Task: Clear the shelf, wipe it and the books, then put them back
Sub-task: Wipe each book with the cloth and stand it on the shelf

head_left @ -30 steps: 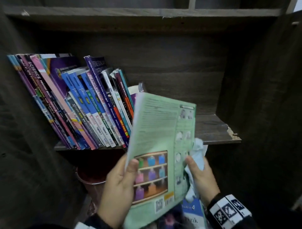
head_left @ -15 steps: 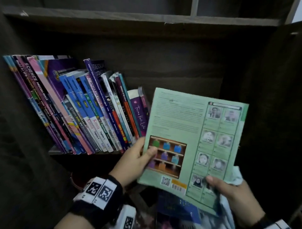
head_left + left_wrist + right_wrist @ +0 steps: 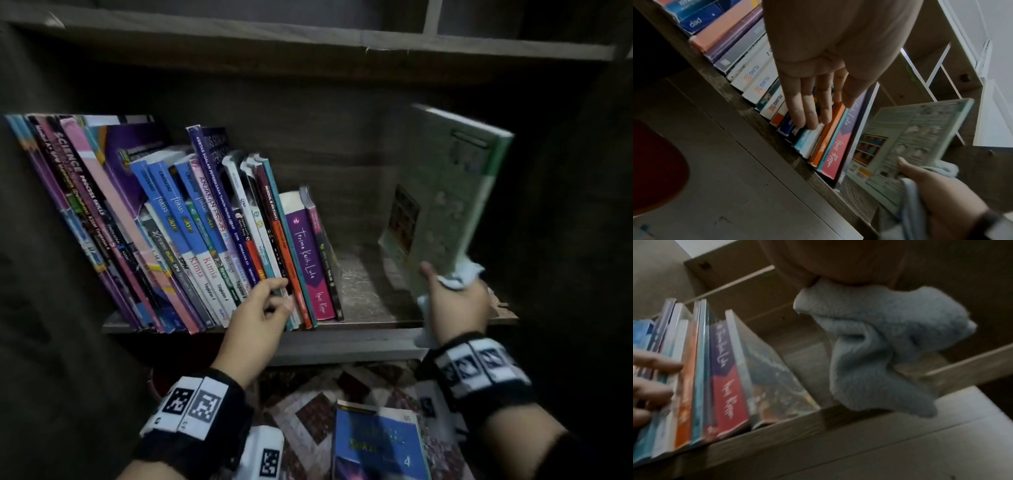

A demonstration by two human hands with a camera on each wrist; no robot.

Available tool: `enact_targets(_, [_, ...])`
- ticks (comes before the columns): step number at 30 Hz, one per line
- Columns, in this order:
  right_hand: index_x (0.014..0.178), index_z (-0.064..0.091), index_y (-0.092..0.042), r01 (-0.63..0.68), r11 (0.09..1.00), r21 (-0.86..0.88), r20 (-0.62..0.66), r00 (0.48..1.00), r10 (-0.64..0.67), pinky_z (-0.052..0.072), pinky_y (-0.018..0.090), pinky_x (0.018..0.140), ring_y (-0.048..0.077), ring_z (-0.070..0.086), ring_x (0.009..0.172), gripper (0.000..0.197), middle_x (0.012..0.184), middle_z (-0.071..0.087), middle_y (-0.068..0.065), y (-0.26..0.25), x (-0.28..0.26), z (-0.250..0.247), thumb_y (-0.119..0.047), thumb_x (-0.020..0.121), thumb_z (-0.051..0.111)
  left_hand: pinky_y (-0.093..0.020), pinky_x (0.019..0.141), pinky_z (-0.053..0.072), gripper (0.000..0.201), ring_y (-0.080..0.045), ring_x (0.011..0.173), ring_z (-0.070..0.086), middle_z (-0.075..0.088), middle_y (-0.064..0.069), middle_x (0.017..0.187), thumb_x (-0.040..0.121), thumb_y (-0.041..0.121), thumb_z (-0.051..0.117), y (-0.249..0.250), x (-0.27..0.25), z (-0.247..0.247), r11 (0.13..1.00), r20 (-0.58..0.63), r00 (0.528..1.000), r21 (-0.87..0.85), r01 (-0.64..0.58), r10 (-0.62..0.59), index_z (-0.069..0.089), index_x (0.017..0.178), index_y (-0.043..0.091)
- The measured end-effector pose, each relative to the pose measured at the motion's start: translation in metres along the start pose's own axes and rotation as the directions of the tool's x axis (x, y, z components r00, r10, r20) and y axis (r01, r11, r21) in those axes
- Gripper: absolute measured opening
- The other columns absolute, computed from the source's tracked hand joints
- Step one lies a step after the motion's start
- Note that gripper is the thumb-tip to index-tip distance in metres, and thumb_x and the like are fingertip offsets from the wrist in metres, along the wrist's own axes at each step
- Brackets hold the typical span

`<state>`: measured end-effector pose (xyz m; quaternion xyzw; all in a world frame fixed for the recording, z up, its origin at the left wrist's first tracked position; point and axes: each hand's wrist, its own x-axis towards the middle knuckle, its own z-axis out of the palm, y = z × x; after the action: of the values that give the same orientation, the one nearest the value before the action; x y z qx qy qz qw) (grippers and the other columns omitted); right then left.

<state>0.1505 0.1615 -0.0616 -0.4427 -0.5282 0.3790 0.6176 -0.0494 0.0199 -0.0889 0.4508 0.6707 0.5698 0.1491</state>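
Observation:
My right hand [image 3: 452, 298] grips a pale green book [image 3: 445, 205] by its lower edge, with a light blue cloth [image 3: 462, 274] bunched in the same hand. The book stands almost upright over the bare right part of the shelf board [image 3: 363, 291]. In the left wrist view the green book [image 3: 910, 138] shows its back cover. My left hand [image 3: 260, 308] lies against the spines of the leaning row of books [image 3: 171, 222], its fingers [image 3: 807, 113] straight on them. A purple and pink book [image 3: 308, 260] stands near the row's right end. The cloth [image 3: 879, 353] hangs under my right palm.
A blue book [image 3: 376, 442] lies on the patterned mat [image 3: 308, 411] below the shelf. A red round container [image 3: 653, 162] sits under the shelf at the left. The cabinet's dark side wall [image 3: 565, 205] closes the right; the board's front corner [image 3: 503, 305] is chipped.
The green book went from both hands in front of me to the right end of the shelf, in my right hand alone. My left hand let go and moved to the row's spines.

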Motion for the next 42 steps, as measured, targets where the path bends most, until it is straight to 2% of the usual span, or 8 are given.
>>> enact_targets(5, [0.108, 0.063, -0.024, -0.077, 0.993, -0.084, 0.188, 0.978, 0.092, 0.043, 0.012, 0.049, 0.004, 0.061, 0.060, 0.027, 0.085, 0.068, 0.001, 0.017, -0.018, 0.070, -0.033, 0.084, 0.071, -0.032, 0.085, 0.050, 0.025, -0.015, 0.091, 0.065, 0.069, -0.002, 0.090, 0.094, 0.022, 0.058, 0.001, 0.000, -0.002, 1.000, 0.018, 1.000, -0.004, 0.005, -0.005, 0.051, 0.106, 0.044])
enact_targets(10, [0.125, 0.058, -0.029, 0.015, 0.999, -0.048, 0.612, 0.790, 0.018, 0.049, 0.019, 0.084, 0.003, 0.061, 0.102, 0.046, 0.112, 0.064, -0.013, 0.039, -0.028, 0.080, -0.043, 0.082, 0.069, -0.031, 0.084, 0.050, 0.026, -0.010, 0.089, 0.064, 0.069, 0.004, 0.092, 0.094, 0.020, 0.059, 0.001, -0.001, -0.002, 1.000, 0.028, 1.000, -0.005, 0.009, -0.009, 0.053, 0.113, 0.036])
enact_targets(14, [0.114, 0.059, -0.019, -0.004, 0.999, 0.032, 0.529, 0.848, -0.014, 0.044, 0.004, 0.074, -0.009, 0.062, 0.088, 0.020, 0.098, 0.064, -0.013, 0.032, -0.021, 0.065, -0.014, 0.095, 0.054, -0.029, 0.086, 0.049, 0.027, -0.012, 0.092, 0.065, 0.069, 0.002, 0.096, 0.094, 0.016, 0.058, 0.000, -0.002, -0.002, 1.000, 0.030, 0.999, 0.001, 0.013, -0.013, 0.053, 0.113, 0.034])
enact_targets(17, [0.100, 0.061, -0.021, -0.089, 0.995, 0.043, 0.439, 0.896, 0.061, 0.049, 0.024, 0.079, 0.006, 0.064, 0.084, 0.011, 0.095, 0.068, -0.001, 0.030, -0.013, 0.059, -0.028, 0.095, 0.054, -0.027, 0.086, 0.049, 0.027, -0.012, 0.092, 0.064, 0.068, 0.004, 0.096, 0.094, 0.016, 0.058, 0.001, -0.003, -0.002, 1.000, 0.033, 0.999, 0.005, 0.012, -0.012, 0.053, 0.114, 0.033])
enact_targets(27, [0.107, 0.060, -0.019, -0.213, 0.968, 0.134, 0.171, 0.967, 0.189, 0.045, 0.029, 0.089, 0.019, 0.061, 0.099, 0.029, 0.094, 0.066, -0.004, 0.036, -0.002, 0.068, -0.044, 0.094, 0.054, -0.030, 0.088, 0.050, 0.029, -0.013, 0.094, 0.064, 0.066, 0.008, 0.100, 0.094, 0.014, 0.057, -0.002, -0.004, -0.003, 1.000, 0.044, 0.999, 0.020, 0.012, -0.013, 0.053, 0.115, 0.034])
enact_targets(36, [0.138, 0.045, -0.004, -0.430, 0.897, -0.105, 0.225, 0.868, 0.443, 0.031, 0.032, 0.105, 0.030, 0.043, 0.131, 0.068, 0.142, 0.046, 0.013, 0.022, 0.051, 0.095, -0.057, 0.097, 0.035, -0.023, 0.084, 0.049, 0.030, -0.012, 0.091, 0.063, 0.065, 0.006, 0.102, 0.094, 0.014, 0.057, -0.001, -0.005, -0.005, 1.000, 0.050, 0.999, 0.007, 0.008, -0.008, 0.053, 0.117, 0.032])
enact_targets(40, [0.141, 0.043, -0.011, -0.467, 0.847, -0.254, 0.381, 0.756, 0.531, 0.033, 0.047, 0.111, 0.032, 0.045, 0.131, 0.116, 0.145, 0.045, 0.012, 0.040, 0.060, 0.132, -0.093, 0.059, 0.034, -0.023, 0.084, 0.049, 0.030, -0.012, 0.091, 0.062, 0.064, 0.006, 0.101, 0.095, 0.015, 0.057, -0.003, -0.004, -0.007, 1.000, 0.072, 0.997, 0.010, 0.004, -0.005, 0.053, 0.120, 0.032])
enact_targets(42, [0.141, 0.044, -0.012, -0.405, 0.874, -0.270, 0.468, 0.738, 0.486, 0.033, 0.044, 0.112, 0.028, 0.045, 0.132, 0.101, 0.143, 0.047, 0.007, 0.041, 0.058, 0.145, -0.086, 0.072, 0.036, -0.016, 0.080, 0.048, 0.031, -0.004, 0.086, 0.061, 0.064, 0.008, 0.102, 0.095, 0.016, 0.056, -0.003, -0.003, -0.009, 1.000, 0.092, 0.996, 0.011, 0.002, -0.003, 0.052, 0.121, 0.032])
